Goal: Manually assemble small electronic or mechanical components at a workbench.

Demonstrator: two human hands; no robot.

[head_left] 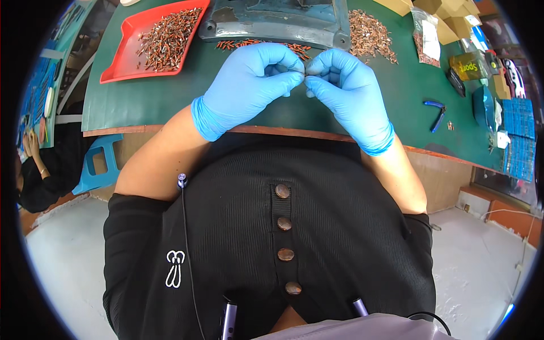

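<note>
A tiny metal part (305,74) is pinched between the fingertips of the left hand (249,85) and the right hand (345,90), near the top middle of the frame. Both hands are covered by blue gloves, and their fingers are pressed together on the part, likely so it is not dropped. The part is held just above the green table (158,102), close to the body, where it can be seen well. A row of small orange pieces (255,44) is laid just behind the hands, within easy reach. More of them are piled in a red tray (122,56) at the upper left. Blue pliers (436,113) are left at the right, well apart from the hands.
</note>
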